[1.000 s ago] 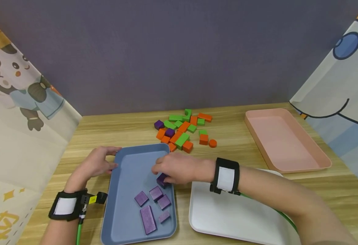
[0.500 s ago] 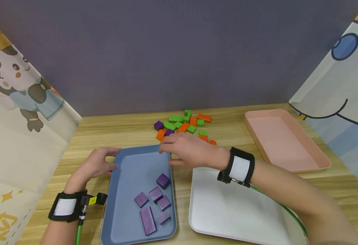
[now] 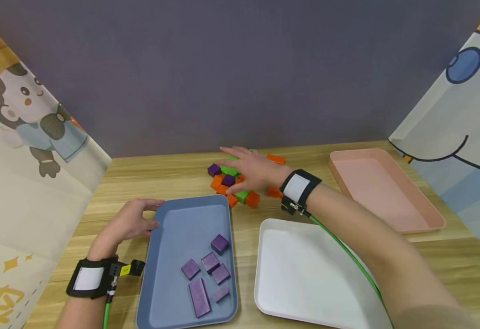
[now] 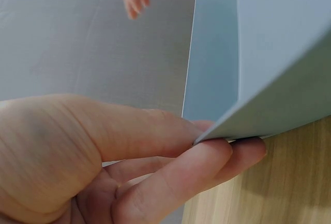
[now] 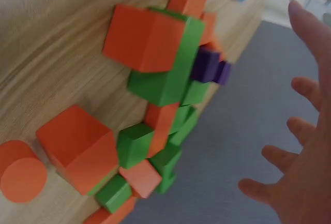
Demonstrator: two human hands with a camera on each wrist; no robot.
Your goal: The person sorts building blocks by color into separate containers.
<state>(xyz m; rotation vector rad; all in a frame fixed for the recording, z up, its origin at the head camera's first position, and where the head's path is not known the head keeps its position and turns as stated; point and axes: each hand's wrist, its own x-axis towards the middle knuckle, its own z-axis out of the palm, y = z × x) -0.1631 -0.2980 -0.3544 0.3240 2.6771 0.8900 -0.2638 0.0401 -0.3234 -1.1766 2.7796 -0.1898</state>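
At the upper left corner of the blue tray [image 3: 170, 274], my left hand [image 3: 129, 220] pinches the rim; the left wrist view has the tray's edge [image 4: 243, 115] between thumb and fingers. Several purple blocks [image 3: 199, 297] lie inside that tray. Fingers spread and holding nothing, my right hand [image 3: 254, 169] hovers over the pile of coloured blocks behind the trays. Two purple blocks, one at the pile's left [image 3: 214, 170] and one nearer the middle [image 3: 229, 180], sit among orange blocks [image 5: 145, 38] and green blocks [image 5: 165, 79]. The right hand hides part of the pile in the head view.
A white tray [image 3: 305, 274] lies right of the blue one, under the right forearm. Farther right stands a pink tray [image 3: 383, 187]. A grey wall [image 3: 240, 77] closes off the table's back, with printed panels at both sides.
My right hand has let go of a purple block in the blue tray and moved back over the block pile, its fingers spreading. My left hand stays at the tray corner.
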